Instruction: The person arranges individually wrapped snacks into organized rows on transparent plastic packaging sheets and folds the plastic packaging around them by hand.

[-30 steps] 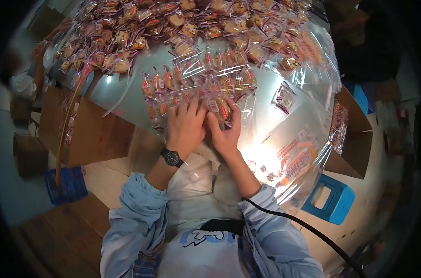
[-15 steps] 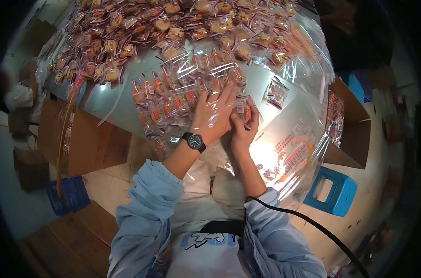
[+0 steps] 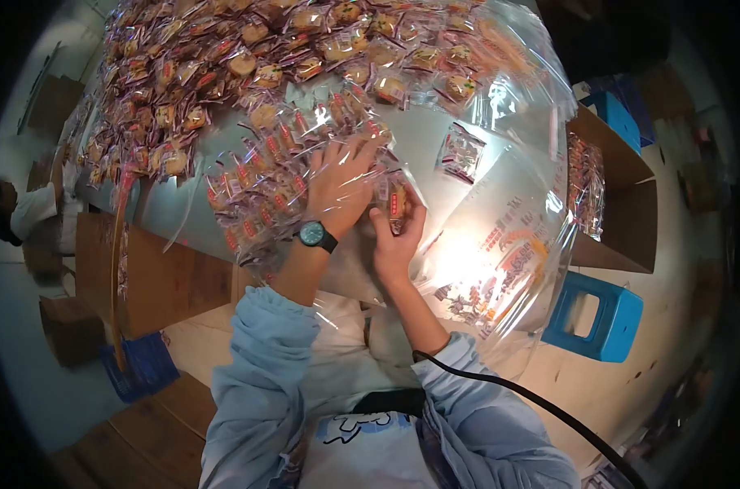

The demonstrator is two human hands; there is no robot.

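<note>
A clear plastic bag (image 3: 260, 159) holds rows of small wrapped snacks on the metal table. My left hand (image 3: 337, 186) is inside the film, its spread fingers lying over the rows near their right end. Just right of it, my right hand (image 3: 403, 228) has thumb and fingers closed round a wrapped snack (image 3: 398, 201) with a red label. Film glare partly covers both hands.
Loose wrapped snacks (image 3: 223, 61) are heaped across the table's far side. One flat packet (image 3: 461, 152) lies right of the bag. Printed plastic bags (image 3: 508, 261), open cartons (image 3: 631, 212), a blue stool (image 3: 594, 318) and a blue crate (image 3: 142, 367) stand around. Another person is at far left.
My left hand first moved right over the rows, then back left with the bag. The right hand went right and back, keeping its snack. The whole view has shifted.
</note>
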